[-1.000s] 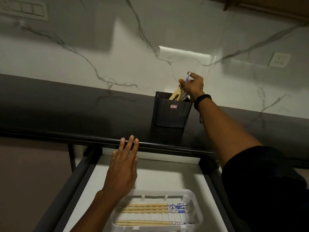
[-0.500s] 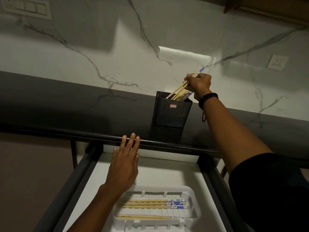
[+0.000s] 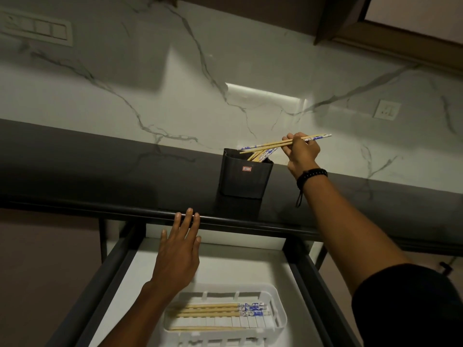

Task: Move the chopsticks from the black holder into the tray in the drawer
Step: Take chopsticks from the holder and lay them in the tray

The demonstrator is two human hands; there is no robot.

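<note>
A black holder (image 3: 244, 177) stands on the dark counter and still has several chopsticks sticking out of its top. My right hand (image 3: 302, 152) pinches a pair of wooden chopsticks with blue-and-white ends (image 3: 271, 144), held almost level just above the holder's rim. My left hand (image 3: 179, 256) hovers flat with straight fingers over the open drawer, its fingertips at the counter's front edge. Below it, a white tray (image 3: 279, 318) in the drawer holds several chopsticks (image 3: 220, 310) lying side by side.
The open drawer (image 3: 250, 264) has a white floor and dark side rails (image 3: 318, 289). The dark counter (image 3: 100, 176) runs under a marble-look wall with a switch plate (image 3: 37, 28) at the left and a socket (image 3: 386, 109) at the right.
My right hand has lifted a pair of chopsticks out of the holder and swung them from steeply tilted to nearly level. My left hand has barely moved.
</note>
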